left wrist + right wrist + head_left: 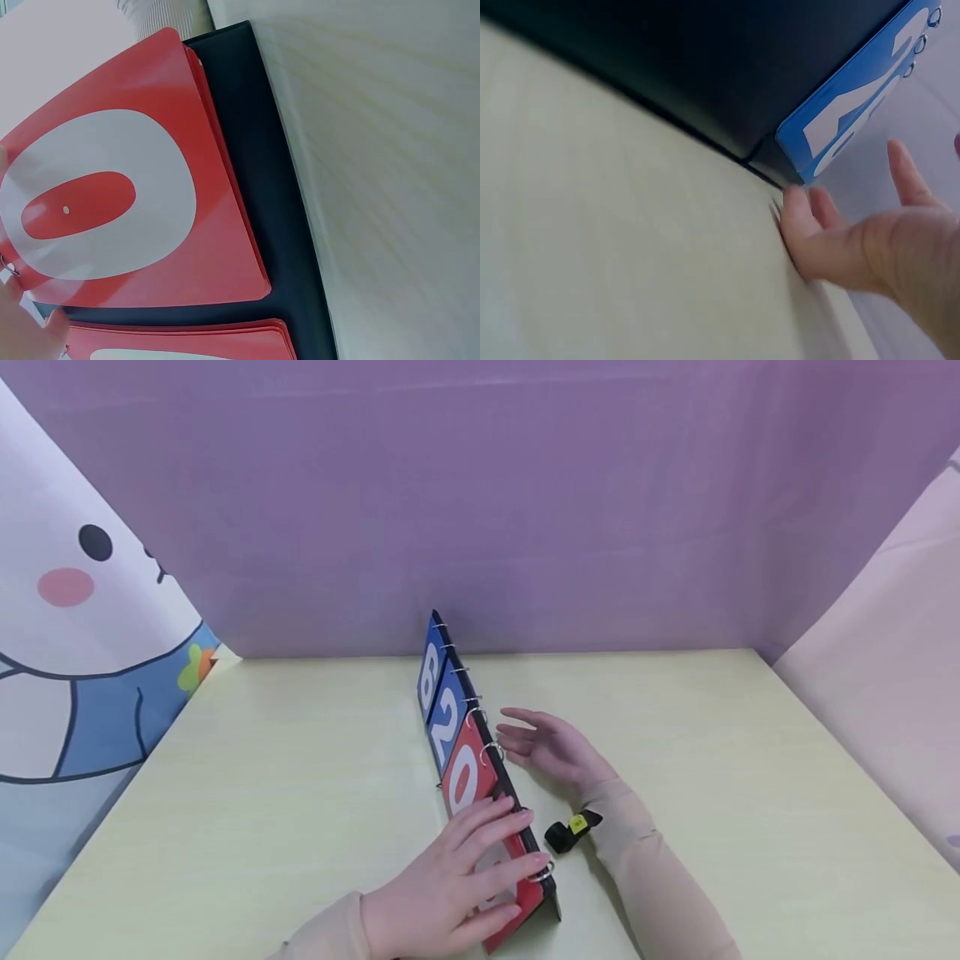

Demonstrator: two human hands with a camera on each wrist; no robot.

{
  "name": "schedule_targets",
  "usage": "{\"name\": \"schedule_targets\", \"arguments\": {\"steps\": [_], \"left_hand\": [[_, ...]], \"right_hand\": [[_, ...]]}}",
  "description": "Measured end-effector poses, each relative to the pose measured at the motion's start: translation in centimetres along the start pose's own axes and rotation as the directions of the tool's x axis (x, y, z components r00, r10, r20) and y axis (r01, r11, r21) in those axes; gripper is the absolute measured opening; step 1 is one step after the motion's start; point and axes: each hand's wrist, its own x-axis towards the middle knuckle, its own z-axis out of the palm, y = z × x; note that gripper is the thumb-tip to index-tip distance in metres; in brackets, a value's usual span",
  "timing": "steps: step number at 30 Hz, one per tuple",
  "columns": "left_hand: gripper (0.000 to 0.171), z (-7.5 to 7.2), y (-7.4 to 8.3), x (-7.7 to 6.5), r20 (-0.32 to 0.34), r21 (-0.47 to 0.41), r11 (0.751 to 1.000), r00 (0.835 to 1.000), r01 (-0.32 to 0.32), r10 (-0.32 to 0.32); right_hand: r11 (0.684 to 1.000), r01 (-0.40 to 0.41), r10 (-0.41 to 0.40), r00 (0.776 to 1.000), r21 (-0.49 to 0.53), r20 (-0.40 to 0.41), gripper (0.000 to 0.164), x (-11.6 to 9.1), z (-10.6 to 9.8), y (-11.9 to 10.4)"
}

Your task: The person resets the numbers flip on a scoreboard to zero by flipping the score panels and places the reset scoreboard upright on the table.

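Note:
A flip scoreboard [447,750] stands like a tent on the table, running away from me, with cards on rings along its black top bar. Far cards are blue with white digits, one a 2 [832,112]; the near ones are red, showing 0. My left hand [461,881] lies across the nearest red card [225,259], fingers extended over it to the top bar and partly hiding it. On the other side, my right hand [553,750] is held beside the black back [697,67], palm toward it, fingers loosely spread and holding nothing.
The pale wooden table [300,760] extends on both sides of the scoreboard. A purple cloth [480,510] hangs behind it, and a printed cartoon sheet [82,652] hangs at the left. A black strap with a yellow label [573,831] sits at my right wrist.

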Motion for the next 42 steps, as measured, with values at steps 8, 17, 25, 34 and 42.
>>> {"name": "schedule_targets", "arguments": {"steps": [8,17,25,34,42], "left_hand": [[0.046,-0.06,-0.02,-0.09,0.013,-0.011,1.0,1.0,0.009,-0.009],[0.047,0.03,0.0,-0.04,0.001,-0.012,1.0,1.0,0.005,-0.005],[0.046,0.14,0.0,0.02,-0.011,-0.012,1.0,1.0,0.002,-0.002],[0.047,0.11,0.02,0.04,0.004,-0.019,1.0,1.0,0.017,-0.016],[0.048,0.01,0.04,-0.02,0.019,-0.021,0.999,0.999,0.026,-0.025]], "right_hand": [[1.0,-0.002,0.001,0.999,0.019,0.04,0.059,0.0,-0.3,0.61],[0.994,-0.014,0.023,0.997,0.11,-0.078,0.05,0.1,-0.51,0.74],[0.999,0.039,-0.035,0.989,0.025,-0.143,0.021,0.08,-0.48,0.77],[0.993,0.105,-0.114,0.977,-0.06,-0.182,0.008,0.3,-0.7,0.8],[0.983,0.077,-0.125,0.945,-0.164,-0.302,0.026,0.77,-0.64,0.64]]}}
